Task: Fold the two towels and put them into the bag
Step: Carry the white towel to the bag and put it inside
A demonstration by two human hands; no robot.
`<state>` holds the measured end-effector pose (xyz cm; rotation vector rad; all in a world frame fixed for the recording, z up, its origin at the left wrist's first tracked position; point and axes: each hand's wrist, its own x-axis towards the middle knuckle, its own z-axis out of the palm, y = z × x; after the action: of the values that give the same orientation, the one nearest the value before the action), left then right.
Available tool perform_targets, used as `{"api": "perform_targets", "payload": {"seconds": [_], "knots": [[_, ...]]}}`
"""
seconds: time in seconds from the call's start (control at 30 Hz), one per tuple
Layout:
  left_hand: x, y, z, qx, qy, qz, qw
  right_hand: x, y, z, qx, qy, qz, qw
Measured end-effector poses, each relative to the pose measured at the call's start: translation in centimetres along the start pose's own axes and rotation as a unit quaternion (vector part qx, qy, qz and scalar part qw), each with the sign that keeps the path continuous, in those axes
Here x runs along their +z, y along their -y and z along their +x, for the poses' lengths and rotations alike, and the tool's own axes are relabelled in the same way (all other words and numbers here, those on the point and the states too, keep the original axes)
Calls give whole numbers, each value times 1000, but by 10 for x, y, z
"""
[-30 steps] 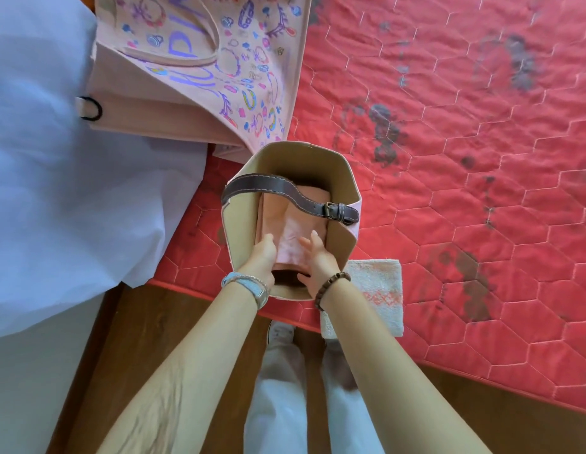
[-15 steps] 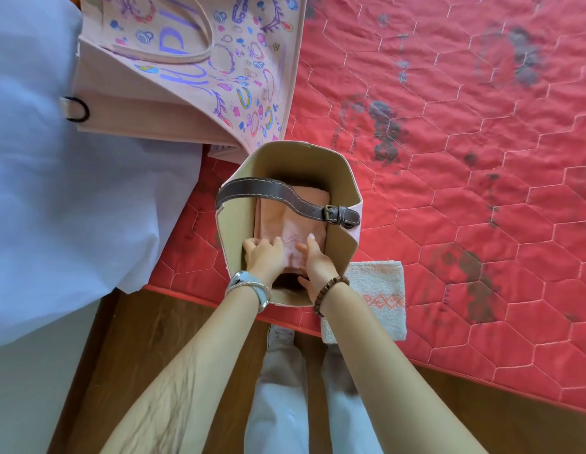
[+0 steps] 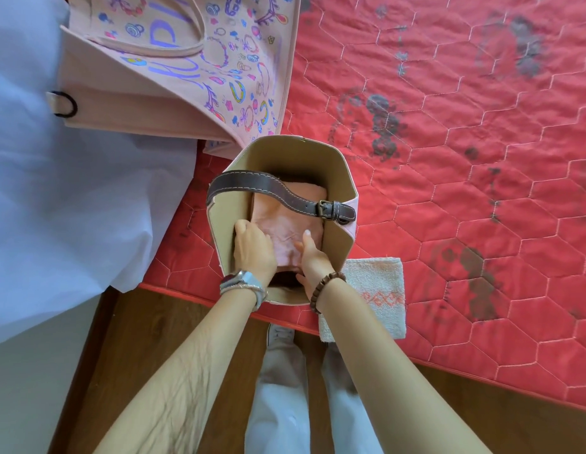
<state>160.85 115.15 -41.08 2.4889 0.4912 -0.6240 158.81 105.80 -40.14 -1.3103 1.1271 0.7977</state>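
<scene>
Inside the bag [image 3: 343,188] | pink towel [image 3: 285,221] was pinched at its near edge by the right hand [image 3: 314,260], likely for flat seating | left hand [image 3: 254,249] grip: hidden, undeterminable | white towel [image 3: 377,290] was seen folded beside the bag.
</scene>
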Motion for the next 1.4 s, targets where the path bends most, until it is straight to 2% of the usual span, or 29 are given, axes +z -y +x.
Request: {"api": "perform_targets", "payload": {"seconds": [0.07,0.2,0.27,0.33,0.4,0.53,0.6,0.67,0.73,0.8,0.97,1.1,1.3,1.4], "knots": [[-4,7,-6,45,-32,40,998,1,0,0,3,0,-19,1000],[0,10,-12,76,-43,98,991,5,3,-1,-3,2,-65,998],[3,8,-14,70,-51,99,991,7,5,-2,-33,-4,-89,996],[8,8,-13,98,-101,156,978,9,7,1,-93,-21,-91,991],[6,5,-12,179,-127,246,944,13,10,0,-166,-49,-78,982],[4,-1,5,299,1,413,860,20,18,5,-230,-52,-69,969],[1,2,19,310,39,484,817,20,24,9,-218,-37,-74,972],[-1,7,32,278,69,541,791,17,28,17,-183,-37,-72,980],[-3,8,38,249,71,607,752,14,31,23,-153,-41,-66,985],[-2,8,36,236,64,636,732,15,31,24,-146,-57,-54,986],[-4,7,24,219,36,627,747,17,28,21,-166,-128,-4,978],[1,8,26,274,34,576,769,13,31,22,-176,-87,0,981],[0,16,33,243,29,593,767,10,31,24,-166,-84,30,982],[-9,17,22,270,8,535,800,6,27,10,-173,-71,13,982]]}}
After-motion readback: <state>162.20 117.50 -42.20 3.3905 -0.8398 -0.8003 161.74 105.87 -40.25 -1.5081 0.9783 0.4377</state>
